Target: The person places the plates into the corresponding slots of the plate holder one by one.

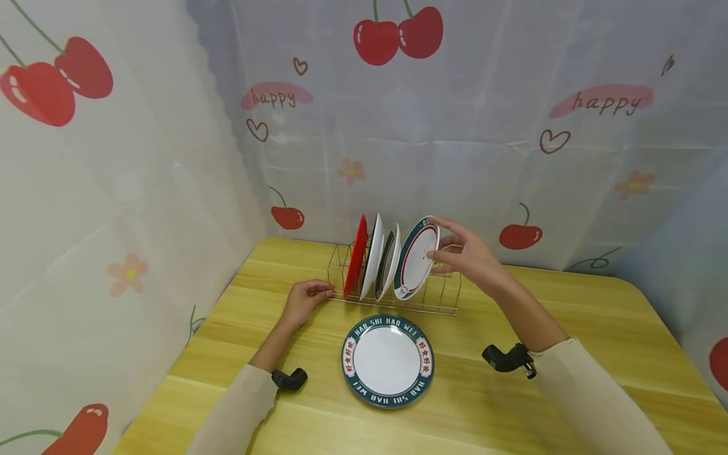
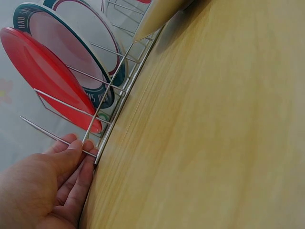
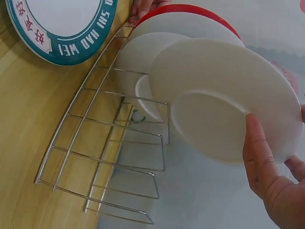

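My right hand (image 1: 469, 256) pinches a white plate with a teal rim and a red inner ring (image 1: 419, 260) by its edge, tilted over the right part of the wire dish rack (image 1: 421, 308). In the right wrist view the plate's plain white back (image 3: 209, 71) shows, with fingers pressed against it. My left hand (image 1: 304, 302) grips the rack's front left corner, thumb and fingertips pinching the wire in the left wrist view. Left of the held plate, a red plate (image 1: 356, 256), a white plate (image 1: 372, 260) and a dark-rimmed plate (image 1: 390, 262) stand on edge in the rack.
A round plate with a teal lettered rim (image 1: 388, 361) lies face up on the wooden table (image 1: 483, 411), in front of the rack. Behind the table hangs a cherry-print curtain (image 1: 478, 177), and another side of it (image 1: 142, 208) closes off the left.
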{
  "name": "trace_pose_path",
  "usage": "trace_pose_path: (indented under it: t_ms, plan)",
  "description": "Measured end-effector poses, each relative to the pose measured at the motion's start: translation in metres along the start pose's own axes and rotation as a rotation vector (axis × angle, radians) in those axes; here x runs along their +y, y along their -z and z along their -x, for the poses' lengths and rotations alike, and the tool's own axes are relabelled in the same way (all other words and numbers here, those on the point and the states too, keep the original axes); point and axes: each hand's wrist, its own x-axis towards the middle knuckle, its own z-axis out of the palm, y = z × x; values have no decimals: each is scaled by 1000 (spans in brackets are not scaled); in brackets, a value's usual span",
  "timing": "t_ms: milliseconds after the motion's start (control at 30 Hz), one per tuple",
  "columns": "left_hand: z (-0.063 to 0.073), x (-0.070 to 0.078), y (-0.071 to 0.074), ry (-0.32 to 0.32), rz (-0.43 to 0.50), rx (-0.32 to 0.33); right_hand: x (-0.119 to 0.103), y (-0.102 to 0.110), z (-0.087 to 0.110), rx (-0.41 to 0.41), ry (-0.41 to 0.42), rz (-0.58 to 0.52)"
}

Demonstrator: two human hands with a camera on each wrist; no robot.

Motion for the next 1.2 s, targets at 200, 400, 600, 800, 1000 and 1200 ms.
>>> trace_pose_path:
  t_ms: [200,400,600,800,1000,1200]
  plan:
    - [1,3,-1,13,0,-4,4,-9,-11,-31,-1,16]
    - [1,4,-2,13,-14,-2,13,-19,-20,-36,-18,69]
    - [0,3,-1,24,-8,10,23,-24,-24,-56,-4,48]
    - [0,-2,-1,9,-4,3,30,-27,-26,-38,12,35]
    - [0,-3,-1,-1,-18,3,39,-31,-26,-5,12,69]
    - [0,0,0,4,-19,8,40,-34,-23,5,29,72]
